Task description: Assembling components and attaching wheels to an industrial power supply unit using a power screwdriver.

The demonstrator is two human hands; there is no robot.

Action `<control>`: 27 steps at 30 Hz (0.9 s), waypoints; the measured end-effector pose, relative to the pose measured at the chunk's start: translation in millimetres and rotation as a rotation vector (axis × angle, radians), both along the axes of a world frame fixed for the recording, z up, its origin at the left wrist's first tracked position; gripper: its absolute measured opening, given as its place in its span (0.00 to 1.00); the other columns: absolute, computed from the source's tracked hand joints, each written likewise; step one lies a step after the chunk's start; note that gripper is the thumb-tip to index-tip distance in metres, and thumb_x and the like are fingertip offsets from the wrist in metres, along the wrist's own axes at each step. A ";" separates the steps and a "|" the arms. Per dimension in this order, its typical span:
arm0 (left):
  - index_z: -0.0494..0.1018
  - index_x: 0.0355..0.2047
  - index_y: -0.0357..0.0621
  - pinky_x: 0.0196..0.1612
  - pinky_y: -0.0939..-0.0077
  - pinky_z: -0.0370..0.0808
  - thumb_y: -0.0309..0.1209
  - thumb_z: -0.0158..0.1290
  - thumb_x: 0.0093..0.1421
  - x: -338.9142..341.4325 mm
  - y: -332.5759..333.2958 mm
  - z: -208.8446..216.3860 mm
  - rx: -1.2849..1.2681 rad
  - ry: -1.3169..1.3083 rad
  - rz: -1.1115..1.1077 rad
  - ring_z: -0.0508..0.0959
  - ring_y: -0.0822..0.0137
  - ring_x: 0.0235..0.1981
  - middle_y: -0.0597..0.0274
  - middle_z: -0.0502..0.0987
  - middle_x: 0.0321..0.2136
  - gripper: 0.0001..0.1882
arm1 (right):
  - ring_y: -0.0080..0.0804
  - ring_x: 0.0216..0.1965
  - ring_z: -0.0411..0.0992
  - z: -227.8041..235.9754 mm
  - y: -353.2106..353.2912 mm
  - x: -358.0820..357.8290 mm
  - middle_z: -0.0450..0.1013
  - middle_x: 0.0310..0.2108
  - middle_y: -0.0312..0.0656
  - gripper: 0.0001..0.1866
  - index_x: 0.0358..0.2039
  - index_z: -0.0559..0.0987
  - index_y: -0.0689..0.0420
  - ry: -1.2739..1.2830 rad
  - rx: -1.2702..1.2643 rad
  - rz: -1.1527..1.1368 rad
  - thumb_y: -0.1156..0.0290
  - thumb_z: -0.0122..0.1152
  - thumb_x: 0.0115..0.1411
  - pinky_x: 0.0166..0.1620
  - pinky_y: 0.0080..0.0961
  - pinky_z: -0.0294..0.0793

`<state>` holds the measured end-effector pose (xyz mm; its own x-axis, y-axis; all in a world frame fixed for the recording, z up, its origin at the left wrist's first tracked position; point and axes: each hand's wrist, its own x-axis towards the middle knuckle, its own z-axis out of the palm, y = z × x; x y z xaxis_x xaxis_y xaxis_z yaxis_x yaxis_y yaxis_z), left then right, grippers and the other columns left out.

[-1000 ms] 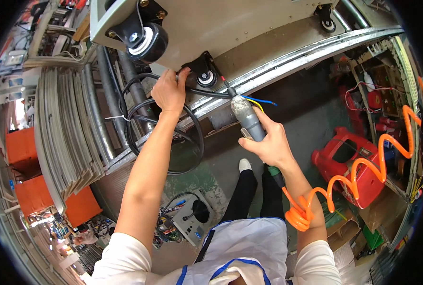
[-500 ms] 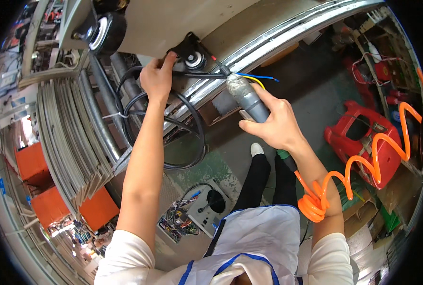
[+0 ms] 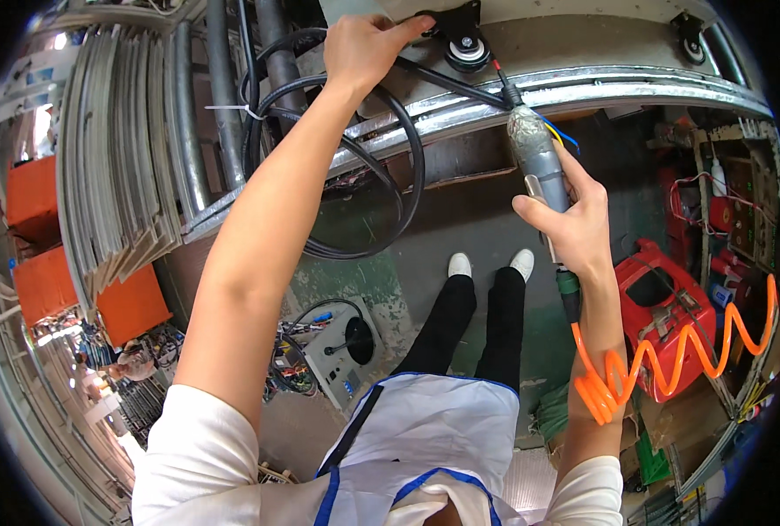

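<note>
At the top, the fingers of my left hand (image 3: 363, 48) are curled and partly hidden. One digit reaches right to the black bracket of a swivel caster (image 3: 467, 53) on a pale panel. A black cable (image 3: 451, 83) passes behind that hand and ends in blue and yellow wires (image 3: 565, 136) beside the tool. My right hand (image 3: 578, 210) grips a grey air screwdriver (image 3: 543, 162) with a metal lever. Its thin, red-marked bit points up at the caster; contact is unclear. An orange coiled air hose (image 3: 670, 373) trails from its green-collared lower end.
A metal rail (image 3: 618, 92) crosses below the panel, where another caster (image 3: 692, 44) shows. Looped cable (image 3: 420, 175) hangs under my left forearm. Stacked grey sheets (image 3: 113, 158) and orange boxes (image 3: 35, 202) stand left. A red plastic piece (image 3: 670, 302) and a grey box (image 3: 333, 351) lie below.
The view has shifted, so the caster, both hands and the tool appear farther right and higher. Relative to the caster, hands and screwdriver stay nearly in place. Another caster has come into view.
</note>
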<state>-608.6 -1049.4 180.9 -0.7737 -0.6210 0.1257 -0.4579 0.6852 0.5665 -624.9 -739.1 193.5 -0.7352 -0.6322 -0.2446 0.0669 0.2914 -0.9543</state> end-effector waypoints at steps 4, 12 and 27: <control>0.82 0.23 0.39 0.34 0.66 0.76 0.64 0.62 0.42 -1.0 1.7 1.0 -0.010 -0.007 -0.005 0.81 0.55 0.24 0.52 0.79 0.18 0.35 | 0.24 0.35 0.71 -1.8 0.6 -0.3 0.75 0.34 0.41 0.36 0.54 0.72 0.65 0.011 -0.001 -0.007 0.67 0.69 0.42 0.44 0.23 0.71; 0.82 0.23 0.37 0.32 0.68 0.75 0.62 0.62 0.44 0.9 0.7 0.6 -0.011 0.019 -0.027 0.81 0.57 0.22 0.54 0.78 0.16 0.33 | 0.26 0.36 0.72 -1.2 1.5 -1.0 0.76 0.34 0.44 0.38 0.55 0.71 0.66 0.037 0.035 -0.005 0.66 0.69 0.42 0.45 0.24 0.71; 0.83 0.26 0.39 0.28 0.69 0.72 0.54 0.63 0.50 0.5 3.5 -3.9 -0.004 0.120 -0.074 0.78 0.61 0.18 0.55 0.76 0.13 0.26 | 0.32 0.30 0.76 -5.9 -4.2 8.3 0.77 0.31 0.49 0.38 0.54 0.72 0.65 0.080 0.039 -0.046 0.64 0.69 0.41 0.41 0.27 0.74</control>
